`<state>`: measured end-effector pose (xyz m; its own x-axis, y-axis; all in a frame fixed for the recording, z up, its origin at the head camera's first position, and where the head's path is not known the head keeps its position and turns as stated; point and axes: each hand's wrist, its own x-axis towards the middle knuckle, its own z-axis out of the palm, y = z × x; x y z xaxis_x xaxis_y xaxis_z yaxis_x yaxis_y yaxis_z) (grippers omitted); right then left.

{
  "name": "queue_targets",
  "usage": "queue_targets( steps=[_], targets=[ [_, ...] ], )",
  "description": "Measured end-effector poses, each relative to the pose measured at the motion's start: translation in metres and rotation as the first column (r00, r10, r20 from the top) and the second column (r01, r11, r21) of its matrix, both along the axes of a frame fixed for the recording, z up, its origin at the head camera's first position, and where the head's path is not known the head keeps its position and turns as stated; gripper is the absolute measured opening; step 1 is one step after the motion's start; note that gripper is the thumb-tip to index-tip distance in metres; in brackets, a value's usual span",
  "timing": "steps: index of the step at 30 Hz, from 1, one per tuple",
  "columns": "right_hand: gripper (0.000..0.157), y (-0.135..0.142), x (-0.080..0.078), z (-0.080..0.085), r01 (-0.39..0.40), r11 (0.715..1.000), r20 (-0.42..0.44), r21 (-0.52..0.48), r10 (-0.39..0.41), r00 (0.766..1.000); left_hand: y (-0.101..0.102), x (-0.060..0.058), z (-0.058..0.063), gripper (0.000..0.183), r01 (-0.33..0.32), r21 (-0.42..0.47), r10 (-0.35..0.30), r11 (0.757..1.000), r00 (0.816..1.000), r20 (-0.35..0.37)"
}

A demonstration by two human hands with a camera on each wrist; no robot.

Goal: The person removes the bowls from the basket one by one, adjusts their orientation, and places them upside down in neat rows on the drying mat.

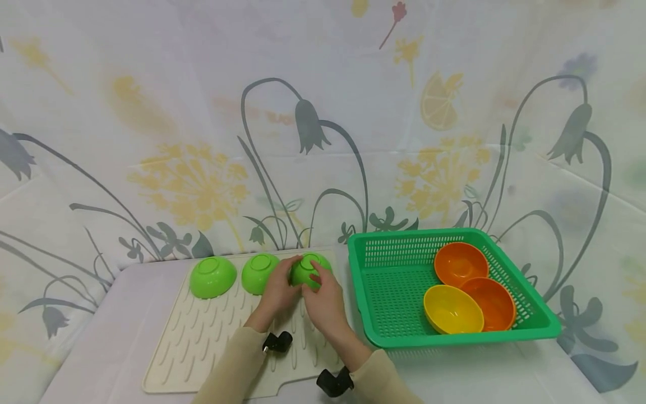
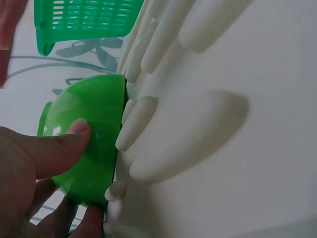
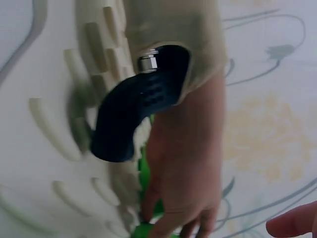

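Three green bowls lie upside down in a row at the back of a cream ridged drying mat (image 1: 202,342). My left hand (image 1: 280,289) holds the rightmost green bowl (image 1: 303,271), thumb on its near side and fingers around the other side, as the left wrist view shows. The bowl's rim sits right at the mat's ridges. My right hand (image 1: 325,303) hovers over that bowl with its fingers loosely spread; in the left wrist view its fingers (image 2: 7,34) stand apart from the bowl. Left of it are the middle green bowl (image 1: 258,274) and the left green bowl (image 1: 213,278).
A green perforated basket (image 1: 368,314) stands right of the mat. Inside, at its right side, are a yellow bowl (image 1: 453,310), an upper orange bowl (image 1: 461,264) and a lower orange bowl (image 1: 497,303). Behind hangs a flower-patterned cloth (image 1: 323,73).
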<state>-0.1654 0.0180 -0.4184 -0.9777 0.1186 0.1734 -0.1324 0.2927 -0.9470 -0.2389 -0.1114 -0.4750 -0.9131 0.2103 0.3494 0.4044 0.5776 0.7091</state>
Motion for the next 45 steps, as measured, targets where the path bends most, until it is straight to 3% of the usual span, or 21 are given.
queue_targets(
  steps=[4,12,24,28,35,40,45],
  targets=[
    [0.051,0.007,0.003,0.017,-0.046,0.999,-0.025,-0.029,0.045,0.999,0.000,0.000,-0.002,0.063,0.004,-0.007,-0.004,1.000,1.000,-0.014],
    [0.045,0.033,0.004,0.047,-0.158,0.987,-0.096,-0.022,0.155,0.983,0.000,0.002,-0.001,0.068,0.009,-0.003,-0.009,1.000,0.998,0.055],
    [0.034,0.096,-0.008,0.088,-0.126,0.983,-0.037,0.136,0.132,0.991,0.000,0.004,0.004,0.071,0.005,-0.016,-0.004,1.000,0.995,0.104],
    [0.032,0.124,-0.018,0.094,-0.132,0.976,0.002,0.173,0.134,0.991,0.002,0.005,0.004,0.070,0.000,-0.020,0.003,1.000,0.993,0.119],
    [0.033,0.172,-0.044,0.091,-0.233,0.955,0.091,0.185,0.220,0.971,0.002,0.005,0.005,0.069,-0.001,-0.028,0.004,1.000,0.994,0.111],
    [0.035,0.202,-0.056,0.085,-0.343,0.907,0.170,0.244,0.309,0.936,0.002,0.005,0.003,0.068,0.004,-0.031,-0.001,1.000,0.996,0.093],
    [0.043,0.236,-0.063,0.077,-0.452,0.847,0.257,0.281,0.387,0.885,0.001,0.003,0.000,0.069,0.004,-0.034,-0.001,0.999,0.998,0.064]
  ],
)
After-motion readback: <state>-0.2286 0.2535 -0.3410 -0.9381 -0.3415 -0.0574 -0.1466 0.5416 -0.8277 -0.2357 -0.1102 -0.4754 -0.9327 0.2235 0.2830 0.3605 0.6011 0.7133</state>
